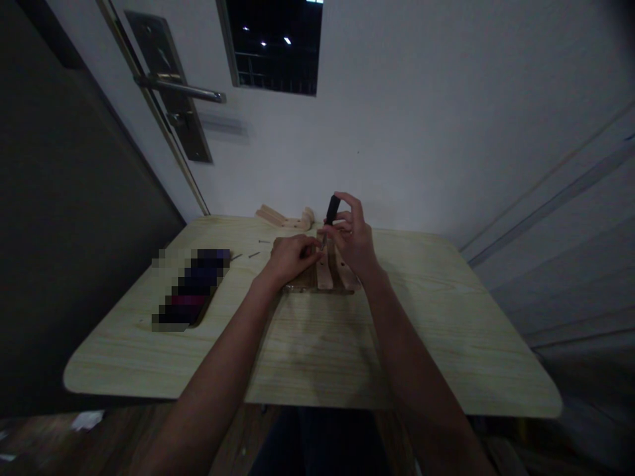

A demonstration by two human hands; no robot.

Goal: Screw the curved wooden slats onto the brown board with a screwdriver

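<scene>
My right hand (351,238) is closed around the black handle of a screwdriver (333,209), which stands tilted with its tip pointing down. My left hand (296,256) is pinched near that tip, by the wood. Whatever its fingertips hold is too small and dark to make out. Under both hands lies a brown wooden board (300,283). On it rest pale wooden pieces with dark holes, one a narrow strip (324,274) and another beside it (346,266), partly covered by my right hand.
More pale wooden pieces (292,221) lie at the table's back edge. Several screws (254,254) are scattered left of my left hand. A blurred-out phone (198,284) lies on the left of the table (446,330). Behind stands a white door with a metal handle (188,89).
</scene>
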